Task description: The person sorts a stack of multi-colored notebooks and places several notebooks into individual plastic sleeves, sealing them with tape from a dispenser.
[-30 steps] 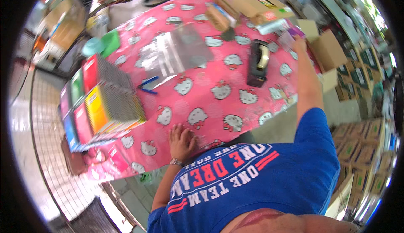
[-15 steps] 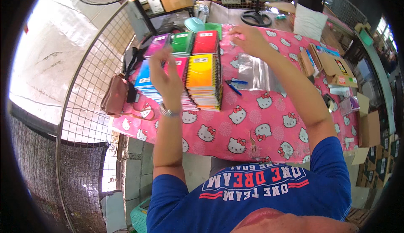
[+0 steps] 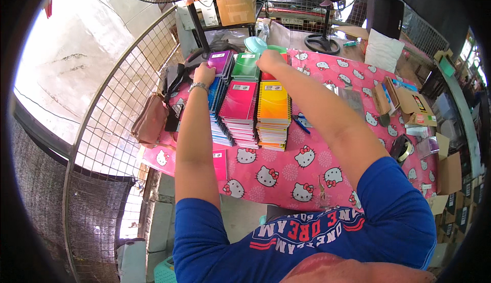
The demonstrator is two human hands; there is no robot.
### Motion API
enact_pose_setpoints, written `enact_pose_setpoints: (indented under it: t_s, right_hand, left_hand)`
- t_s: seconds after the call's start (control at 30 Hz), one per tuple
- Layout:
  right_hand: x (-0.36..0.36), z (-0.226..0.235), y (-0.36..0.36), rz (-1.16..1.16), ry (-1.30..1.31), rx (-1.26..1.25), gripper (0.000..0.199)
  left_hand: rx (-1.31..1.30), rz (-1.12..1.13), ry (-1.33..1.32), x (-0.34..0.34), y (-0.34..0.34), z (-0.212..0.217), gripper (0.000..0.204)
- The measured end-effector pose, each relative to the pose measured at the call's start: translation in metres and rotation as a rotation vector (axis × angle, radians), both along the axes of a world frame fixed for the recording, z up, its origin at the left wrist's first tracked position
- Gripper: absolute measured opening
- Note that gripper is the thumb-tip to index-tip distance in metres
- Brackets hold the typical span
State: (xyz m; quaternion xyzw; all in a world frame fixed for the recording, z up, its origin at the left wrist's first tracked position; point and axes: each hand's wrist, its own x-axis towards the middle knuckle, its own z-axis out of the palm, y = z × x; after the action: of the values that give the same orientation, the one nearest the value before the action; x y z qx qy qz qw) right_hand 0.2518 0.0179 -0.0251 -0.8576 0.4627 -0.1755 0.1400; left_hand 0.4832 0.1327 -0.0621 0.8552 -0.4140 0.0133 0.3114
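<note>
Stacks of spiral notebooks stand in two rows on the table. My left hand (image 3: 204, 75) is closed at the near left edge of the purple notebook (image 3: 220, 62), above the blue notebooks (image 3: 217, 96). My right hand (image 3: 271, 61) reaches over the far right stack, its bent fingers at the right edge of the green notebook (image 3: 246, 66). It partly covers the red notebook (image 3: 268, 76); its grip is partly hidden. Nearer me are the pink notebook stack (image 3: 239, 100) and the yellow notebook stack (image 3: 274, 101). Another pink notebook (image 3: 220, 164) lies beside my left forearm.
Blue-handled cutters (image 3: 303, 123) and clear plastic (image 3: 350, 99) lie right of the stacks. A tape roll (image 3: 404, 150) and an opened carton (image 3: 411, 106) are farther right. A brown bag (image 3: 150, 120) sits at the left edge; a teal bowl (image 3: 255, 44) is behind the notebooks.
Both hands have come down onto the far row of notebooks. My right hand moved left from above the table, and my left hand moved off the pink stack. The view has shifted slightly.
</note>
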Motion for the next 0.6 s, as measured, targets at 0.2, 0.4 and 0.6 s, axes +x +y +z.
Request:
enact_pose_setpoints:
  t_s: [0.2, 0.4, 0.6]
  right_hand:
    - [0.01, 0.009, 0.027, -0.061, 0.183, 0.05, 0.038]
    - [0.027, 0.021, 0.03, -0.262, 0.096, 0.284, 0.043]
    - [0.033, 0.008, 0.007, -0.299, 0.002, 0.214, 0.049]
  left_hand:
    - [-0.084, 0.136, -0.05, -0.034, 0.011, 0.005, 0.045]
    - [-0.374, 0.099, -0.26, -0.048, 0.017, 0.012, 0.038]
    - [-0.616, -0.121, -0.176, -0.042, 0.014, 0.01, 0.034]
